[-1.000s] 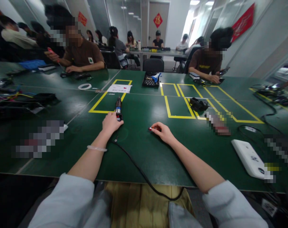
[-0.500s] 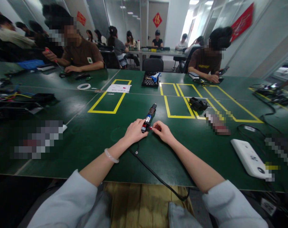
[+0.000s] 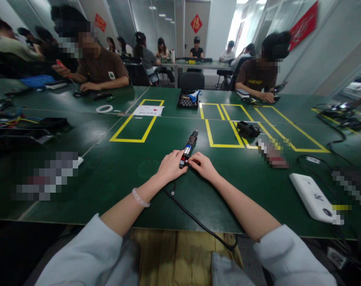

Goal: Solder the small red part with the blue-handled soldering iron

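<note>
An electric screwdriver lies on the green table with its casing open, baring a silver and blue motor. Its tip points away from me. Around its near end, my left hand is closed and holds it from the left. My right hand pinches at the right side of that same end, fingertips against a small red part; whether they grip a wire or a switch piece, I cannot make out. My fingers partly hide the near end. A thin black cable runs from under my left hand over the table's front edge.
A white power bank lies at the right. Ahead are a black parts tray, a black plastic piece, a paper sheet and a tape roll. Two co-workers sit across the table.
My right fingertips have moved slightly left, against the screwdriver's side, taking the small red part in with them. The left hand keeps its hold, and the screwdriver has shifted slightly.
</note>
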{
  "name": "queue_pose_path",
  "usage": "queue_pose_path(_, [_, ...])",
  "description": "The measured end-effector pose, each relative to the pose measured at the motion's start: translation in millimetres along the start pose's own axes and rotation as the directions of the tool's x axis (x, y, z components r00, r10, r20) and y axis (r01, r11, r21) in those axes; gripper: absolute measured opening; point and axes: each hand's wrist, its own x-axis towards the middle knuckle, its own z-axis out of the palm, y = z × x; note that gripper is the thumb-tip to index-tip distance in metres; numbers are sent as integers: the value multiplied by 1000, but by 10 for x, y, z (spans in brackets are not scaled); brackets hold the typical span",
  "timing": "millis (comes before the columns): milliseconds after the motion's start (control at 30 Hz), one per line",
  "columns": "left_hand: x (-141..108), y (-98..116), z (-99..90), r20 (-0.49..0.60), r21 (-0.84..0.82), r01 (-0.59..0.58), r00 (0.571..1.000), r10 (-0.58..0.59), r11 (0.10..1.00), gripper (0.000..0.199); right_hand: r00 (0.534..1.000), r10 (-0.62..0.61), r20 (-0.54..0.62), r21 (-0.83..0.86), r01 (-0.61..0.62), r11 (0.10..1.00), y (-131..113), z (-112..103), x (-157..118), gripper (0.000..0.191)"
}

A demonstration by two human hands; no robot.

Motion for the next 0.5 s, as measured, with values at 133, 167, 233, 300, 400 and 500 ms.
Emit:
queue_pose_path(133, [-4,21,11,-18,21,14,1000,-14,1000,58,1000,-3,-3,12,4,1000,-8,-14,-6,14])
queue_pose_path(167, [-2,29,12,-21,29,18,1000,-17,999,58,1000,-6,-5,13,6,1000,-8,-17,-8,14])
queue_pose_path(233, [7,47,16,-25,48,29,999,-28,998,58,1000,-8,-10,14,9,1000,-9,-21,-12,14])
queue_pose_path(300, [17,63,21,-29,68,42,999,-40,997,58,1000,-8,-13,18,9,1000,-15,-25,-15,14])
queue_pose_path(400, [28,78,34,-40,94,59,998,-56,994,58,1000,-5,-16,26,5,1000,-34,-30,-20,13])
queue_pose_path(500, [32,76,42,-42,104,65,997,-61,992,60,1000,-1,-11,31,1,1000,-52,-33,-25,12])
